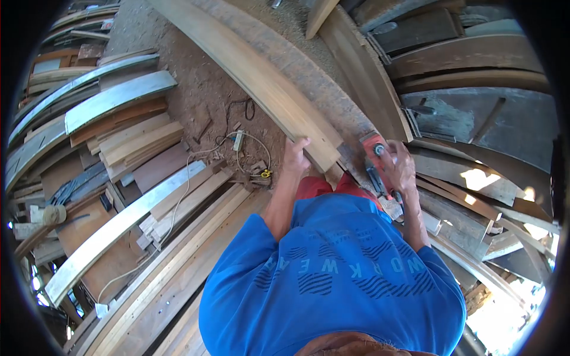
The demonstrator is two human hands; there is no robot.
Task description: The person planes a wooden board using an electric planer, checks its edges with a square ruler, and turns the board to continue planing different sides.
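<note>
A long pale wooden plank (270, 95) runs from the top of the head view down to just in front of my body. My left hand (295, 156) is closed on its left edge near the close end, with the thumb on top. On the right, my right hand (401, 168) is wrapped round a red electric hand planer (373, 147) with a black knob at its front. The planer is close beside the plank's end, over the worn, stained beam (323, 98) that lies along the plank's right side. My fingers partly cover its body.
Stacked boards (142, 142) fill the left side, and more large boards (469, 59) lean on the right. A power strip (238, 140) with cords and a yellow plug lies on the dirt floor, near a hammer (202, 130). Sawdust covers the ground beyond the beam.
</note>
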